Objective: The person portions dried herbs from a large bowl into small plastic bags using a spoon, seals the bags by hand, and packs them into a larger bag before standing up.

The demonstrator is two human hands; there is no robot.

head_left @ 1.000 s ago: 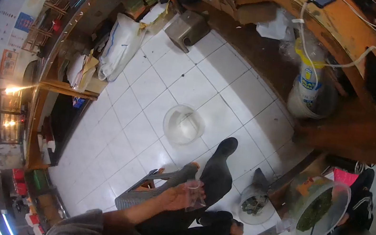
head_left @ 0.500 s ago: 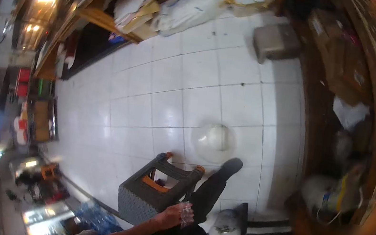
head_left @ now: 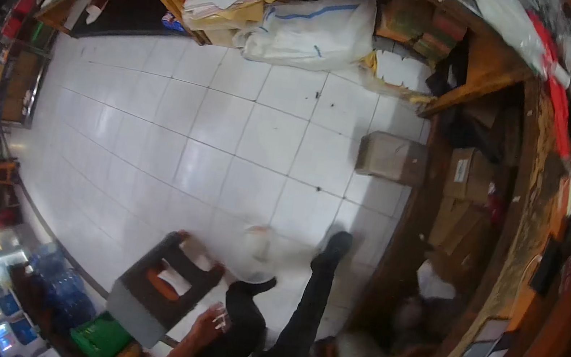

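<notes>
My left hand (head_left: 211, 321) is closed round a small piece of clear plastic (head_left: 220, 317), which is partly hidden by the fingers. It is above my dark-clothed leg, just right of a grey plastic stool (head_left: 156, 292) with orange parts. My right hand cannot be made out near the bottom edge. A translucent round tub (head_left: 253, 265) sits on the white tiled floor (head_left: 229, 163) just ahead of my feet.
A beige box-like object (head_left: 392, 158) is on the floor at the right. White sacks (head_left: 313, 33) fill the low shelf ahead. Cardboard boxes (head_left: 468, 175) lie under the right-hand counter. A green bag (head_left: 100, 337) is at the lower left.
The view has swung to the left, and the buckets at the lower right have left it. My left hand keeps its hold on the clear plastic. My right hand, earlier by my knee, no longer shows clearly.
</notes>
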